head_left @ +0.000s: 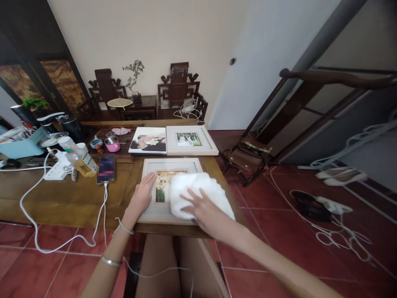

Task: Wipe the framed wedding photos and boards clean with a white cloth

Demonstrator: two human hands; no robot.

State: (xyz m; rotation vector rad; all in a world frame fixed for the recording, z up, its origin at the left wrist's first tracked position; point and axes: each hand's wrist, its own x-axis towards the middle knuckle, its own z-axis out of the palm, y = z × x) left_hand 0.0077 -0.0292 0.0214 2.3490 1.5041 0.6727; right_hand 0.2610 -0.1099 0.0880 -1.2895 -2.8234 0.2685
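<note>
A light wooden picture frame (145, 213) lies flat at the table's front edge, with a small photo (161, 188) behind its pane. My left hand (143, 194) rests on the frame's left side, fingers stretched out and holding nothing. On the right half of the frame, my right hand (200, 209) holds a bunched white cloth (198, 184) down, its fingers partly spread over the top. The cloth covers part of the photo and hangs past the frame's right edge. The right hand is slightly blurred.
Behind lie a second frame (212, 142) and a photo panel (151, 134). Leftward are a charging phone (106, 169), a pink cup (112, 145), an oil-coloured bottle (87, 163) and a power strip (57, 170). A white cable (37, 244) loops over the front edge. A wooden chair (273, 120) stands right.
</note>
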